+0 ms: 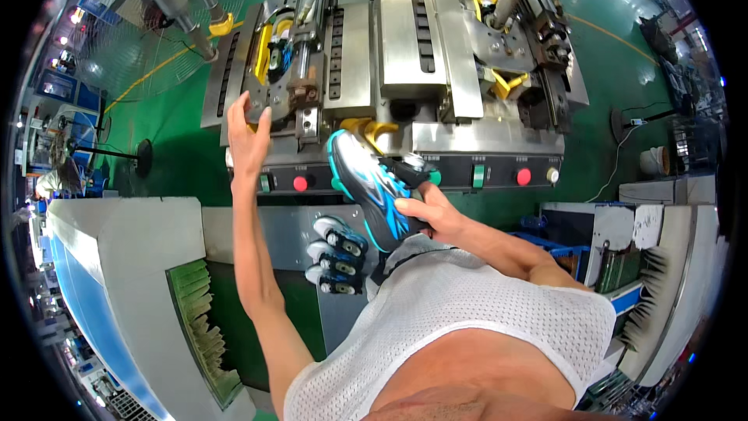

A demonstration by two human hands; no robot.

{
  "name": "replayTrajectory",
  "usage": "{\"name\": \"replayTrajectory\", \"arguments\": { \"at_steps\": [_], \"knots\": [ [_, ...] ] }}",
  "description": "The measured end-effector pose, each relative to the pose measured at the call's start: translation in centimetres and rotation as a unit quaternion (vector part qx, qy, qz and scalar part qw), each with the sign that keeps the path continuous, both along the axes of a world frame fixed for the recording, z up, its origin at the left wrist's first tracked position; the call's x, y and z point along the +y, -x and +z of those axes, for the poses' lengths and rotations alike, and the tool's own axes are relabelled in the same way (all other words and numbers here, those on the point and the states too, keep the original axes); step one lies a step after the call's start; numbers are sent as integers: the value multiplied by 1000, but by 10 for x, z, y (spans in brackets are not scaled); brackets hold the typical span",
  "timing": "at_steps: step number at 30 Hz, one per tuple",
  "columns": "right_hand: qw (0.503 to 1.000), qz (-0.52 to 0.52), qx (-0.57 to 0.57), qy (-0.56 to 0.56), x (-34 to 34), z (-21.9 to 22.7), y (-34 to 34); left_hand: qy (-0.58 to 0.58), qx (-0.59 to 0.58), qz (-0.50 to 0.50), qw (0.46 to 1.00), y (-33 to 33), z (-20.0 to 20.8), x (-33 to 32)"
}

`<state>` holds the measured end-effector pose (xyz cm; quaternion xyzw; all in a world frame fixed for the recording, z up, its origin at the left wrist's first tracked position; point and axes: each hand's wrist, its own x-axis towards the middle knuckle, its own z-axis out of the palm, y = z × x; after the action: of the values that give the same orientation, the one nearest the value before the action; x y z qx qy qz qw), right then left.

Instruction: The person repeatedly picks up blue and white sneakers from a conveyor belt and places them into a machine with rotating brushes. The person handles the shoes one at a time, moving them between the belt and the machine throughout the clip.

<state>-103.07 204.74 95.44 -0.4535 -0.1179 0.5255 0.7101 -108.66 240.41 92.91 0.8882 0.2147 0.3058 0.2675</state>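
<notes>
My right hand (438,214) grips a blue, white and black sneaker (365,175) around its heel end, with the toe pointing up toward the machine. The sneaker is tilted, its dark sole side turned left. My left hand (248,142) is raised, thumb and fingers apart with nothing between them. It hovers at the front of the machine's left station (273,101). Part of another blue and black shoe (279,61) shows inside that station, beside a yellow block (263,53). Several similar shoes (340,257) lie in a row on a grey metal shelf (343,327) below.
A steel machine (413,39) spans the front, with yellow pads (508,84) at its right station. Its control panel carries a left red button (300,183) and a right red button (523,177). White brush-lined housings stand at left (125,242) and right (678,288). A fan cage (167,23) is far left.
</notes>
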Motion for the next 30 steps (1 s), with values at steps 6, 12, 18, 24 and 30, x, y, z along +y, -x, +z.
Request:
{"name": "replayTrajectory", "arguments": {
  "at_steps": [6, 12, 18, 24, 30],
  "knots": [
    [992, -96, 85, -1, -23, -7, -46, -23, 88, 78, 993, -142, -82, 140],
    [986, -149, 77, -13, -19, -6, -59, 9, 107, 49, 993, -201, -151, 166],
    [987, -150, 65, 5, 22, -13, -63, 46, 222, 107, 968, -210, -114, 181],
    [993, -105, 30, 42, 128, 7, -78, 105, -44, 48, 992, -64, -8, 110],
    [991, -110, 62, 48, 383, -65, -151, 198, -72, 184, 960, 148, -41, 5]
  ]
}}
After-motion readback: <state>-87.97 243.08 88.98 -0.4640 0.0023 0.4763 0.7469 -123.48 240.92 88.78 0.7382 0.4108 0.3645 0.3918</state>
